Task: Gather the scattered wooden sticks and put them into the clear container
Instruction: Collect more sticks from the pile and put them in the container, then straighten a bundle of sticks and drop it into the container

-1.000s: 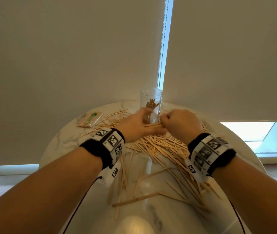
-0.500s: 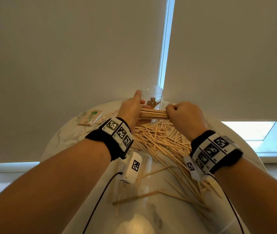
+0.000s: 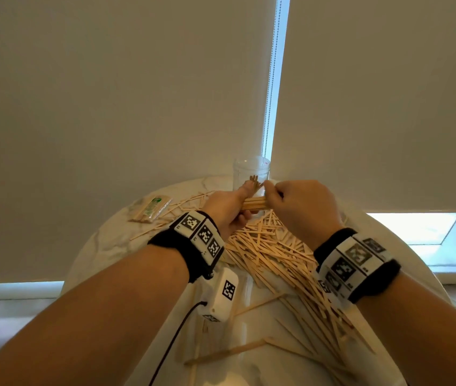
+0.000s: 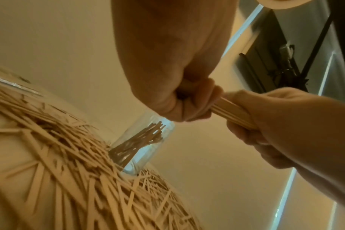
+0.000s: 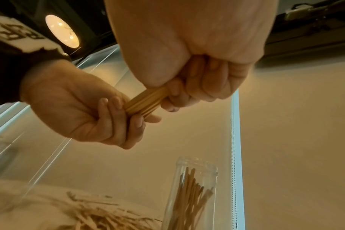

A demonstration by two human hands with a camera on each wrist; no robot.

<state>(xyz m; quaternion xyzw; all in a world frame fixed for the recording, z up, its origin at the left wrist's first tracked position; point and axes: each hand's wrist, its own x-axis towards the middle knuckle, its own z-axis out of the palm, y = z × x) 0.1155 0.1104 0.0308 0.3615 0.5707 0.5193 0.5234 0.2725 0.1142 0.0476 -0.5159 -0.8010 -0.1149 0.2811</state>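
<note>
A bundle of wooden sticks (image 3: 254,203) was held level above the counter (image 3: 101,246), gripped at one end by the left hand (image 3: 228,208) and at the other by the right hand (image 3: 302,207). The fingers of both hands were curled around the bundle, as was shown in the two wrist views. Just behind the hands, the clear container (image 3: 251,174) stood upright at the far edge of the counter, with some sticks already standing inside it. A large heap of scattered sticks (image 3: 271,252) was spread over the counter beneath and in front of the hands, reaching the base of the container. A small wrapped packet (image 3: 151,208) lay to the left of the heap, near the counter's edge.
</note>
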